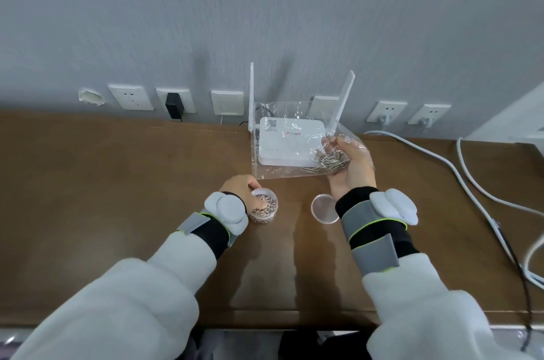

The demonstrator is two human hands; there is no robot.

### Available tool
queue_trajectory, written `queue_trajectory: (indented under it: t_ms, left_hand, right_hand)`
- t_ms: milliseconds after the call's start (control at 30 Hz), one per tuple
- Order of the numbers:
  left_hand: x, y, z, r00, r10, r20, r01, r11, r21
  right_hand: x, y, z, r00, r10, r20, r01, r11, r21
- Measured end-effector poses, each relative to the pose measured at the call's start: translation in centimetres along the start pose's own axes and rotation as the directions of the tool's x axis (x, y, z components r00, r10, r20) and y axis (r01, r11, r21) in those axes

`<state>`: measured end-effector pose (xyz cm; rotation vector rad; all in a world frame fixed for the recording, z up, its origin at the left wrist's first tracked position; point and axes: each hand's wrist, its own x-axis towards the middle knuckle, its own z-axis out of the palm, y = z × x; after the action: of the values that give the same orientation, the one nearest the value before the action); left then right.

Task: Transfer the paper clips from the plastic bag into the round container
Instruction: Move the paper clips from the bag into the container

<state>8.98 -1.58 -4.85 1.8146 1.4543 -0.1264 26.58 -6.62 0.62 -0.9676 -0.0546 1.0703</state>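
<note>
A clear plastic bag (273,150) is held up over the desk by my right hand (351,166), whose fingers curl around its right side under a heap of silver paper clips (328,161) inside it. The small clear round container (263,208) stands on the desk at centre left, holding several paper clips. My left hand (240,186) is at the container with fingertips dipping into its open top. The fingertips are partly hidden, so I cannot tell whether they pinch any clips.
The container's clear round lid (324,208) lies on the brown desk (117,183) beside my right wrist. A white router (290,140) with two antennas stands behind the bag. White cables (459,180) run along the right side. Wall sockets line the back.
</note>
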Motion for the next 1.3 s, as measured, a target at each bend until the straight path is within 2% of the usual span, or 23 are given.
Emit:
queue_trajectory:
  t_ms: [167, 233, 333, 767, 867, 967, 1033, 1167, 1300]
  left_hand:
    - [0.3, 0.2, -0.5, 0.997, -0.006, 0.071, 0.007, 1.0, -0.018]
    - [0.4, 0.0, -0.4, 0.999, -0.016, 0.039, 0.018, 0.998, -0.053]
    - [0.3, -0.1, 0.0, 1.0, -0.011, -0.024, 0.01, 1.0, -0.017]
    - [0.1, -0.4, 1.3, 0.994, -0.038, -0.107, 0.032, 0.998, -0.059]
    - [0.4, -0.1, 0.6, 0.997, -0.059, -0.049, 0.054, 0.995, -0.089]
    - [0.4, 0.2, -0.8, 0.979, -0.128, 0.157, 0.15, 0.978, -0.143]
    - [0.2, 0.3, -1.2, 0.955, -0.165, 0.248, 0.197, 0.974, -0.112]
    - [-0.3, 0.9, -1.0, 0.97, -0.165, 0.18, 0.146, 0.982, 0.116]
    - [-0.5, 1.2, -0.4, 0.978, -0.155, 0.137, 0.144, 0.986, 0.086]
  right_hand:
    - [-0.1, -0.1, 0.2, 1.0, 0.004, -0.005, -0.004, 1.0, 0.001]
    - [-0.2, -0.1, 0.2, 1.0, 0.011, 0.0, -0.011, 1.0, -0.005]
    - [-0.2, 0.0, 0.4, 1.0, 0.012, 0.0, -0.012, 1.0, -0.011]
    - [-0.3, 0.2, 0.5, 0.999, 0.017, -0.026, -0.017, 1.0, 0.008]
    - [-0.2, 0.2, 0.5, 1.0, 0.018, -0.017, -0.017, 1.0, 0.017]
    - [-0.2, 0.0, 0.6, 0.999, 0.028, -0.023, -0.027, 0.999, 0.031]
    - [-0.4, 0.0, 0.6, 0.999, 0.033, -0.039, -0.032, 0.999, 0.033]
    - [-0.5, 0.1, 0.7, 0.999, 0.028, -0.034, -0.028, 1.0, 0.015]
    - [-0.5, 0.1, 0.6, 0.998, 0.036, -0.043, -0.035, 0.999, 0.029]
